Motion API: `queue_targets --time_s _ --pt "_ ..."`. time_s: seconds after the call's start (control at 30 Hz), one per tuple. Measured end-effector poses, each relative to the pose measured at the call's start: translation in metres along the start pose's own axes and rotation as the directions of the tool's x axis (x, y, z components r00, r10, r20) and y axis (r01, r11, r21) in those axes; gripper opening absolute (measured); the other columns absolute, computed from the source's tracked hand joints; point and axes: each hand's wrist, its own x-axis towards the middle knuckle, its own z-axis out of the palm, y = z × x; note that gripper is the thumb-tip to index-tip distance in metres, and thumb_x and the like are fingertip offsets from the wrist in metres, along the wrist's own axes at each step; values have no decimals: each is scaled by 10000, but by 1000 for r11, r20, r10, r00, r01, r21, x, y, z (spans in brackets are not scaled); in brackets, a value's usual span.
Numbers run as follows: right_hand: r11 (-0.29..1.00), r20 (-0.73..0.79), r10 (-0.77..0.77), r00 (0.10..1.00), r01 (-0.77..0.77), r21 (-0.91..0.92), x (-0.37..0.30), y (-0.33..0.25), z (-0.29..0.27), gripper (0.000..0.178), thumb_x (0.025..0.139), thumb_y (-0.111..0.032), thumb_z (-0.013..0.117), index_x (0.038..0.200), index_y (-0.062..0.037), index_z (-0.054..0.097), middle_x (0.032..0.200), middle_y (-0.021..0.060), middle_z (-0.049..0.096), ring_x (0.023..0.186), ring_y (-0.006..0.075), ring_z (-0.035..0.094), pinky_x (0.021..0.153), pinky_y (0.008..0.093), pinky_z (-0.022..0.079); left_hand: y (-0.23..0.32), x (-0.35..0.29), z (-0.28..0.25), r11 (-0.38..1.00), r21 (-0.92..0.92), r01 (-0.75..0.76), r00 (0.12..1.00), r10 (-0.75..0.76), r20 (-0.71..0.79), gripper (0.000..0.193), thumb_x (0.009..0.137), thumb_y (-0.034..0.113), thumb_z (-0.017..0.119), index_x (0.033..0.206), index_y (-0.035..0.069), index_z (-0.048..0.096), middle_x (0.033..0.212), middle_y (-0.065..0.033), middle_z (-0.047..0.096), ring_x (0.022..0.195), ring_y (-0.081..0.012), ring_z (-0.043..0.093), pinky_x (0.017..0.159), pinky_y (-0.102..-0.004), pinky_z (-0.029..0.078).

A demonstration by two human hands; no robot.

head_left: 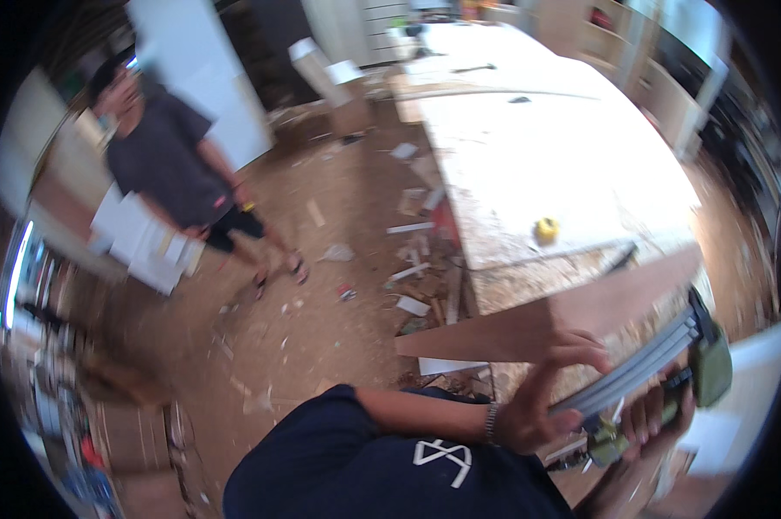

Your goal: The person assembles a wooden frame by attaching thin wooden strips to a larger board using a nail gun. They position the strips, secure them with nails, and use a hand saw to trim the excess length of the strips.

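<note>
In my right hand (646, 424) I grip a nail gun, its fingers wrapped around the tool. This nail gun (712, 374) has a green body with black parts and a long grey ridged magazine (637, 368) tilted up to the right. My left hand (537, 394) is beside the magazine, with fingers and thumb apart. Its thumb is at the magazine's lower end; whether it presses on it I cannot tell. Just beyond both hands a long brown wooden board (546, 320) lies across the near end of the worktable (581, 173).
A yellow round object (547, 230), perhaps a tape measure, sits on the table. At left a person (178, 156) in a dark shirt stands facing this way. Wood offcuts (414, 305) litter the floor along the table. White panels (204, 78) lean at the back.
</note>
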Motion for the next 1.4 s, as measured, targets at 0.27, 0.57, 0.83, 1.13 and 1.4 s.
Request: queue_targets --time_s 0.27,0.57,0.83,1.13,1.4 --pt "999 100 -40 994 39 12 23 4 -12 526 1126 -317 346 1485 67 363 569 33 404 379 116 368 361 266 402 13 5 -6 989 136 -64 998 62 18 527 991 406 584 1350 25 531 1265 -194 571 1257 -348 506 1094 -489 383" --pt "970 -255 -57 965 -7 -241 -25 -16 -70 642 1002 -310 612 1478 68 404 598 -3 424 415 88 336 407 268 317 -1 -4 -90 497 826 -267 909 -155 388 536 702 121 860 1211 183 702 1353 -110 572 1316 -372 520 1087 -492 461" --pt "826 -443 -284 850 -17 -563 -43 4 -69 591 951 -269 655 1316 176 521 558 12 429 422 97 385 443 249 356 -24 20 -65 350 763 -543 760 -182 624 600 684 284 940 1223 175 702 1457 -134 558 1408 -408 463 1126 -510 418" --pt "898 -483 -250 839 15 -439 -92 55 -99 522 964 -190 628 1301 197 532 573 13 465 460 94 443 471 234 388 -30 15 -73 398 705 -587 687 -216 694 605 775 155 874 1314 90 606 1418 -188 592 1358 -402 541 1163 -563 377" --pt "872 -543 -139 828 -158 -464 -97 66 -87 568 924 -164 718 1337 181 535 625 11 502 494 81 481 494 235 403 -46 12 -83 461 658 -595 696 -113 709 532 825 124 826 1308 114 604 1429 -205 588 1393 -427 509 1186 -603 344"
